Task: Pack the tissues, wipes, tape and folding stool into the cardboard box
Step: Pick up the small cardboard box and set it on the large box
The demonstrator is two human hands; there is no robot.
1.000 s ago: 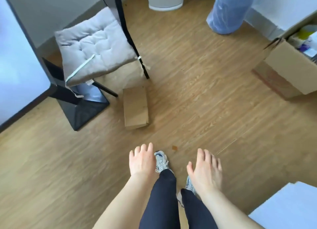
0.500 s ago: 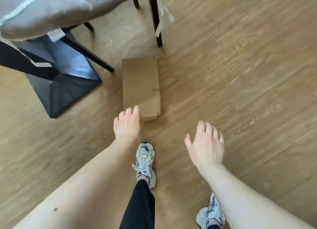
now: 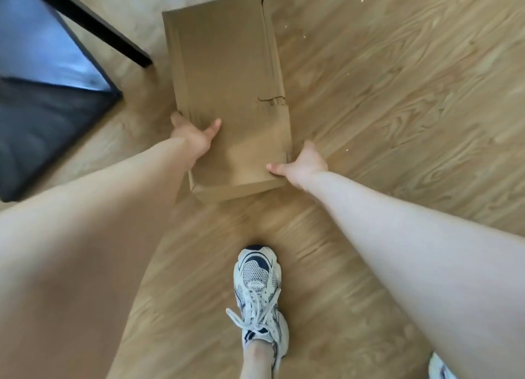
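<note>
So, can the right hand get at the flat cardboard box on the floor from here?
Probably yes: the right hand is already at the near right corner of the cardboard box, thumb on top, and nothing lies between them. The left hand grips the opposite edge.

I see flat cardboard box [image 3: 227,94] lying on wood floor [image 3: 397,80]. Left hand [image 3: 196,135] grips its left edge, thumb on top. Right hand [image 3: 305,164] grips near right corner, thumb on top. Black chair leg [image 3: 93,26] just left of box. White sneaker [image 3: 258,290] planted below box, well apart.
</note>
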